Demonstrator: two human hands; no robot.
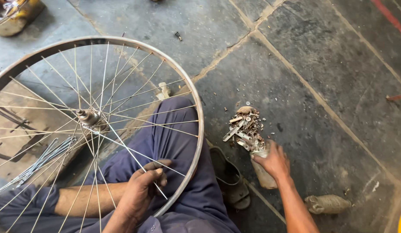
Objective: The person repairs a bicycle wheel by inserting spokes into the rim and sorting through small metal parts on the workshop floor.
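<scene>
The bicycle wheel [97, 116] runs off the left edge, its lower rim hidden behind the person's lap. It is a bare silver rim with thin spokes and a hub [87, 116]. The left hand [142, 192] has its fingers pinched on one spoke. To the right, the right hand [273, 162] grips a tilted jar [264, 170] beside a scrap-metal pile [245, 127] on the stone floor [321, 86]. Loose spokes [40, 159] lie at the left.

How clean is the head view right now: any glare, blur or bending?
Head view: even daylight, soft shadows; mild shine on the wheel rim; the left hand and thin spokes slightly soft; the right hand and scrap pile sharp; floor lines bow near edges.
</scene>
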